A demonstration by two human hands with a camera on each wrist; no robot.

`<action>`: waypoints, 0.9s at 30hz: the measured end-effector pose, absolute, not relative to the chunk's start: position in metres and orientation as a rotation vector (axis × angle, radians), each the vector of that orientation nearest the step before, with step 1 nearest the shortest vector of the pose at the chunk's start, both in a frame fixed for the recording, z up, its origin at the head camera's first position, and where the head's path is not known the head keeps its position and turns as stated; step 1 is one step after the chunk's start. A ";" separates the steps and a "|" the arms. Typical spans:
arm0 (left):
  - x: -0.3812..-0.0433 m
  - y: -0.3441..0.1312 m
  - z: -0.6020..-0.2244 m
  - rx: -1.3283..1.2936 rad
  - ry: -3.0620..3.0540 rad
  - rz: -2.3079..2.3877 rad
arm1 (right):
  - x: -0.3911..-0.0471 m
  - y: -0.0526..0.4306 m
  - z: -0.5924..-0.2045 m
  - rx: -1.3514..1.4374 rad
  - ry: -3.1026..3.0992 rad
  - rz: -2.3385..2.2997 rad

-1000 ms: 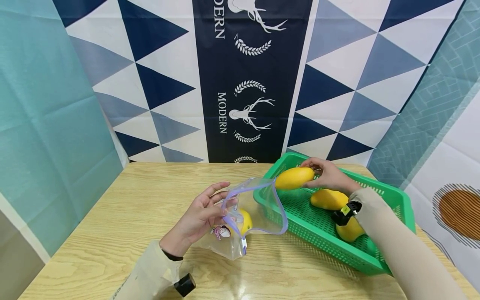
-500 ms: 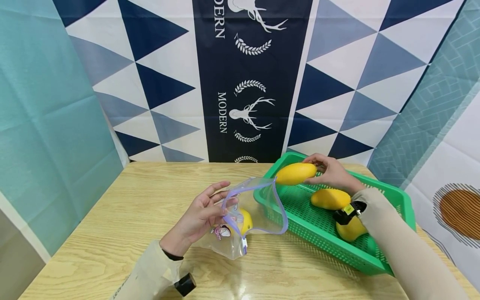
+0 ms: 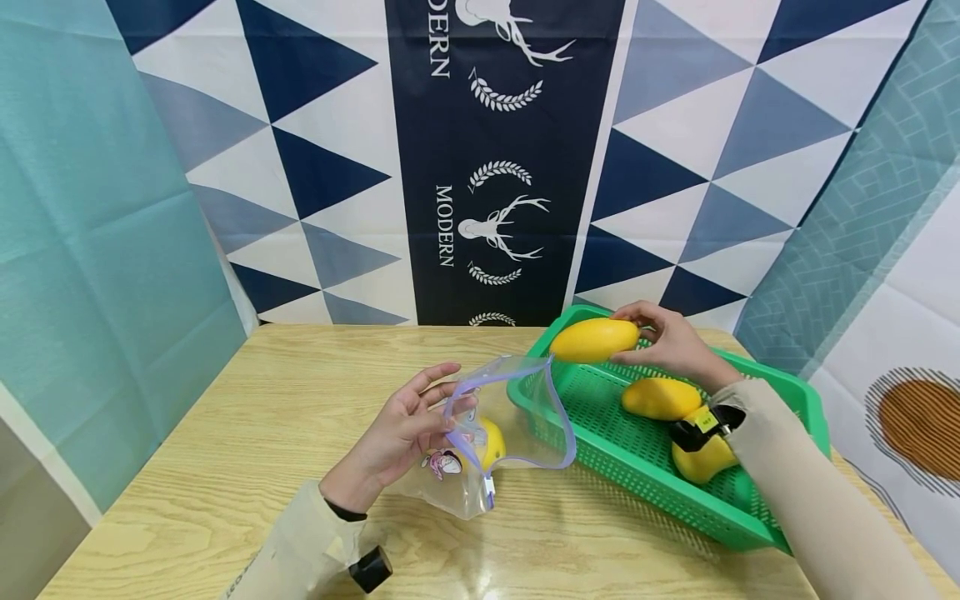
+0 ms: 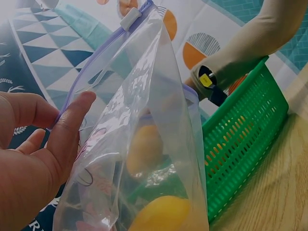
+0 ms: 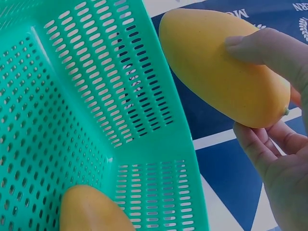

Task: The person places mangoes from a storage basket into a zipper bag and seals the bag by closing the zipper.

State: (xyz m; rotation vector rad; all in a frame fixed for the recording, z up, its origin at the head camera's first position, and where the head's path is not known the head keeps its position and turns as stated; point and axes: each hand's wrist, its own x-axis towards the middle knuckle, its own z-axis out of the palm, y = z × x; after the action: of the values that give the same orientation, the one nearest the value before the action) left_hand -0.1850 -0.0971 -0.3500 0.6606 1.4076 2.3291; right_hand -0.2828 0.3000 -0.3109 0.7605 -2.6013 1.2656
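Note:
My right hand [image 3: 670,342] grips a yellow mango [image 3: 595,340] by one end, over the back left corner of the green basket [image 3: 630,467]. In the right wrist view the thumb lies across the top of that mango [image 5: 221,62] and the fingers are beneath it. My left hand [image 3: 405,429] pinches the purple zip edge of a clear zip bag [image 3: 528,417] between thumb and finger. The bag's mouth stands wide, facing the basket. Inside the bag lies a yellow mango [image 3: 492,443], partly hidden by the printed plastic and seen lower down in the left wrist view.
Two more mangoes, one in the middle [image 3: 660,398] and one nearer the front [image 3: 703,460], lie in the basket, the second partly covered by the right wrist's camera. A wooden table [image 3: 247,433] carries everything. Patterned cloth [image 3: 330,167] hangs behind it.
My right hand has lifted the mango a little, shifting it slightly right and away from the bag's mouth. The left hand and the bag have stayed in place.

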 end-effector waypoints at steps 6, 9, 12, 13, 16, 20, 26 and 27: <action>-0.185 -0.097 -0.350 0.653 1.413 2.326 | -0.278 0.298 -0.307 0.735 -2.595 1.290; -0.185 -0.098 -0.350 0.647 1.419 2.323 | -0.275 0.297 -0.306 0.733 -2.581 1.303; -0.185 -0.097 -0.349 0.646 1.423 2.321 | -0.273 0.297 -0.306 0.732 -2.562 1.309; -0.185 -0.097 -0.349 0.646 1.423 2.321 | -0.272 0.296 -0.305 0.735 -2.557 1.309; -0.185 -0.097 -0.349 0.647 1.419 2.323 | -0.270 0.296 -0.304 0.745 -2.538 1.307; -0.185 -0.097 -0.349 0.645 1.417 2.323 | -0.268 0.296 -0.303 0.752 -2.519 1.301; -0.184 -0.097 -0.348 0.643 1.421 2.322 | -0.265 0.298 -0.301 0.753 -2.497 1.308; -0.184 -0.097 -0.348 0.643 1.422 2.322 | -0.264 0.298 -0.301 0.755 -2.492 1.309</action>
State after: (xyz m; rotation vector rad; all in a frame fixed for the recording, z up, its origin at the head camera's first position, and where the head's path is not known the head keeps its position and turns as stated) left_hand -0.1845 -0.0973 -0.3485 0.6431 1.4221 2.3216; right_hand -0.2645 0.2980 -0.3011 0.7554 -2.4918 1.3093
